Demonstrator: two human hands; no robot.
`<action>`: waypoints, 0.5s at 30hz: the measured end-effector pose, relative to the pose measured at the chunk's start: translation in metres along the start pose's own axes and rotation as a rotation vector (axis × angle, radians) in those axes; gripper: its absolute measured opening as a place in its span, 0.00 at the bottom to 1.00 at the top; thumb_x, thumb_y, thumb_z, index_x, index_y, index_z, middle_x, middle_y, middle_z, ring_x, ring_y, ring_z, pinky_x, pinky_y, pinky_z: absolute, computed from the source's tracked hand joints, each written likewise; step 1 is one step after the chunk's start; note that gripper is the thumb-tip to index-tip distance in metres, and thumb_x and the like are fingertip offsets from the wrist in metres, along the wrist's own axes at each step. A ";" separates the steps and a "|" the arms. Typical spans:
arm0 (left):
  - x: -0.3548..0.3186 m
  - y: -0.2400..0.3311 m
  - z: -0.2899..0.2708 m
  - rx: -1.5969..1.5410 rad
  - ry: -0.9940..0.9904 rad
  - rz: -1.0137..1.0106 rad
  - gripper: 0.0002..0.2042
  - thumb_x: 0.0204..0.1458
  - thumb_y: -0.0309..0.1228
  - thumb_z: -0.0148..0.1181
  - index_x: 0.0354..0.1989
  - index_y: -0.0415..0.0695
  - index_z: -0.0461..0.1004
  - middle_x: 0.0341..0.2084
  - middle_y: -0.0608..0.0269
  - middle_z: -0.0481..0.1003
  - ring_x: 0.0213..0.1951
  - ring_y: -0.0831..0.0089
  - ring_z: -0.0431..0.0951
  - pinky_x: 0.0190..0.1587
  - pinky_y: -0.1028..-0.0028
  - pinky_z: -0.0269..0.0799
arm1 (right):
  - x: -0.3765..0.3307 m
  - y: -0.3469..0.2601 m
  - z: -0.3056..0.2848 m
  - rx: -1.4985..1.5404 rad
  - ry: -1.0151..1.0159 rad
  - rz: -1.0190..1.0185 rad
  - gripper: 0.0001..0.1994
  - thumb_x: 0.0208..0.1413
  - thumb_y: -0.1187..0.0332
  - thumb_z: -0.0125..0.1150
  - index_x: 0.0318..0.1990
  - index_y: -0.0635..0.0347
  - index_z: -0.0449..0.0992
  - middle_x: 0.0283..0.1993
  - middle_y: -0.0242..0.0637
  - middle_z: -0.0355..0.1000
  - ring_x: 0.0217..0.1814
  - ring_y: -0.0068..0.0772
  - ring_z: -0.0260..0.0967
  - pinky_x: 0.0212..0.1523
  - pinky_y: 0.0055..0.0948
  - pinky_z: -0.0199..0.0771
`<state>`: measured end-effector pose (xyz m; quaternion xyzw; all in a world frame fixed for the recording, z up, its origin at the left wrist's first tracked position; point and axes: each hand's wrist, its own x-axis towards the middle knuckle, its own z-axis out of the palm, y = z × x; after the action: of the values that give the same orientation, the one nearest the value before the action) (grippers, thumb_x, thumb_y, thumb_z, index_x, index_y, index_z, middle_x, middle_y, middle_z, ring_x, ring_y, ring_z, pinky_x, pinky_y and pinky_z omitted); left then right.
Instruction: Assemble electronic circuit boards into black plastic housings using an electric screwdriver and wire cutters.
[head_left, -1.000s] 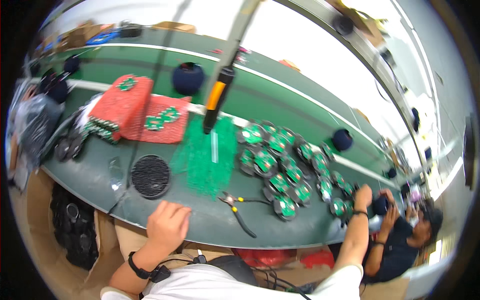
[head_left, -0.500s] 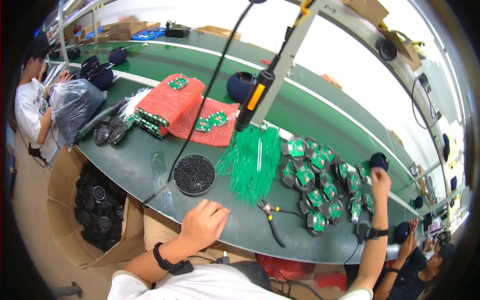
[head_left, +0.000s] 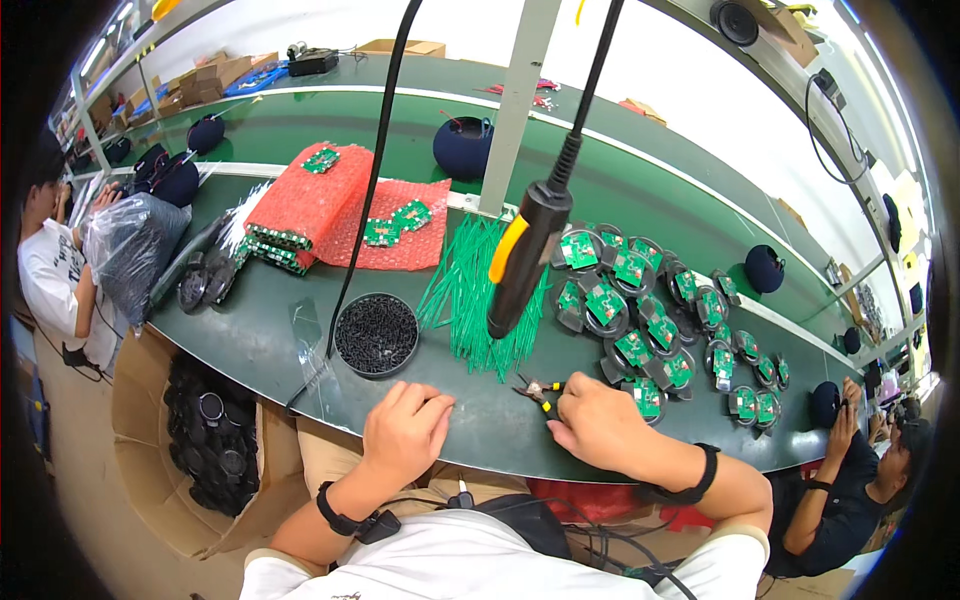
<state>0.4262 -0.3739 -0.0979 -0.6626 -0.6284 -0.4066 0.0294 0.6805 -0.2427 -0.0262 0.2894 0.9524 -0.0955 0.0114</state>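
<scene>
My right hand (head_left: 603, 424) is closed around the handles of small yellow-and-black cutters (head_left: 540, 390), whose jaws point left on the green table. My left hand (head_left: 408, 432) rests at the table's front edge, fingers curled together, with nothing visible in it. Just beyond it stands a round dish of small black screws (head_left: 376, 335). A bundle of green cable ties (head_left: 480, 290) lies farther back, partly behind a hanging black-and-orange electric screwdriver (head_left: 530, 258). Several round black parts with green circuit boards (head_left: 605, 305) cluster to the right of the ties.
Red bubble wrap (head_left: 315, 205) with stacked boards lies back left. A carton of black round parts (head_left: 180, 450) stands at the left front. Dark blue round speakers (head_left: 765, 268) sit on the far side. Co-workers sit at both sides; a cable hangs over the table.
My right hand has come from the dark blue speaker at the far right to the cutters and closed on them. My left hand stays nearly in place. The view has shifted.
</scene>
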 end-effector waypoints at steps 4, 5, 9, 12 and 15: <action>-0.002 -0.002 0.000 0.035 -0.020 0.007 0.09 0.47 0.24 0.71 0.37 0.45 0.83 0.33 0.63 0.77 0.35 0.61 0.77 0.35 0.63 0.75 | -0.005 0.025 -0.046 0.295 0.144 -0.047 0.12 0.61 0.64 0.64 0.37 0.68 0.78 0.51 0.51 0.75 0.56 0.48 0.76 0.51 0.40 0.80; -0.001 -0.001 0.000 0.037 -0.020 0.008 0.09 0.47 0.24 0.71 0.37 0.45 0.83 0.33 0.64 0.77 0.35 0.61 0.77 0.35 0.63 0.74 | -0.005 0.033 -0.064 0.493 0.102 0.069 0.12 0.63 0.65 0.62 0.37 0.68 0.77 0.55 0.52 0.75 0.60 0.47 0.75 0.54 0.40 0.78; 0.003 0.002 0.001 0.048 -0.034 0.000 0.09 0.47 0.24 0.71 0.38 0.46 0.83 0.33 0.64 0.77 0.34 0.62 0.76 0.34 0.64 0.74 | 0.001 0.085 -0.086 1.599 0.074 0.212 0.18 0.72 0.56 0.55 0.53 0.62 0.78 0.69 0.51 0.70 0.74 0.52 0.66 0.64 0.53 0.74; 0.004 0.001 0.002 0.054 -0.037 0.001 0.09 0.46 0.23 0.71 0.38 0.46 0.84 0.33 0.64 0.77 0.35 0.62 0.76 0.34 0.64 0.74 | 0.028 0.107 -0.108 1.731 0.127 0.165 0.23 0.72 0.53 0.52 0.65 0.59 0.71 0.71 0.53 0.68 0.74 0.53 0.66 0.62 0.58 0.74; 0.003 0.000 0.002 0.073 -0.039 -0.016 0.10 0.45 0.23 0.71 0.37 0.46 0.84 0.33 0.64 0.77 0.34 0.61 0.76 0.34 0.64 0.74 | 0.077 0.137 -0.123 1.730 0.133 0.109 0.23 0.73 0.55 0.50 0.65 0.63 0.70 0.68 0.54 0.70 0.69 0.52 0.70 0.60 0.58 0.76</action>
<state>0.4268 -0.3706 -0.0976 -0.6640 -0.6484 -0.3706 0.0381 0.6958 -0.0657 0.0641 0.2465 0.5288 -0.7682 -0.2636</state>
